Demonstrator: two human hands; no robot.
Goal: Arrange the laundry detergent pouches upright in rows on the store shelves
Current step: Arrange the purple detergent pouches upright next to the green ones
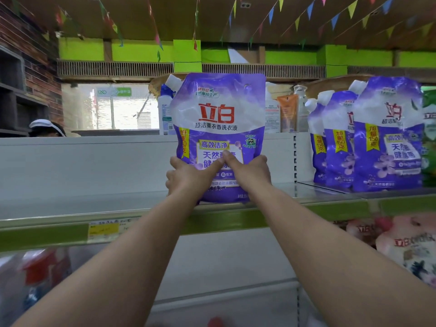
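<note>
Upper shelf (94,204): white board with a green front strip; a yellow price tag (103,230) on the strip toward the left end
Near the front edge, middle: one purple detergent pouch (218,128) stands upright, spout at its top left
Right end: a row of three purple pouches (368,138) stands upright, touching, running back from the front edge
Lower shelf (224,263): pink pouches (401,244) at the right end; blurred red packs (37,274) at the left end

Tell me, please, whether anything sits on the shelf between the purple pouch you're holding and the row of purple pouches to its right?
Nothing visible does. Both hands, left and right, hold the pouch upright on the shelf, and the stretch up to the row of pouches shows only bare shelf.
</note>
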